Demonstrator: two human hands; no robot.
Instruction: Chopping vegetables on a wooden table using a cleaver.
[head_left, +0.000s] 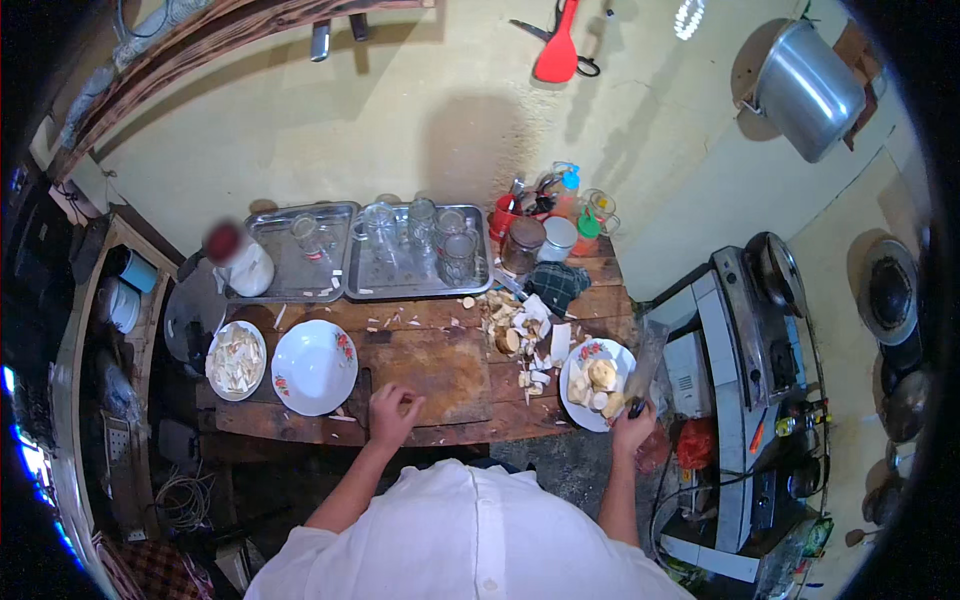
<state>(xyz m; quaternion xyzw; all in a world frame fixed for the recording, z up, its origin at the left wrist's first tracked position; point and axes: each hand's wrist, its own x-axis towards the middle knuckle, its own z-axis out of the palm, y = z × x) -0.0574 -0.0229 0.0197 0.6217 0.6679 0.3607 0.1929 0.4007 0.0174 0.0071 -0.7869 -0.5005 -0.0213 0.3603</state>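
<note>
My left hand rests over the front left part of the wooden cutting board, fingers loosely curled with nothing seen in them. In my right hand is the dark handle of a broad-bladed knife, its blade pointing away from me, beside a floral plate of peeled pale root pieces. An empty white floral plate lies left of the board. Farther left, another white plate holds pale sliced strips. Peelings and offcuts are heaped behind the board's right side.
Two metal trays with glass mugs line the table's back. Jars, bottles and a dark checked cloth stand or lie at the back right. A stove is at the right.
</note>
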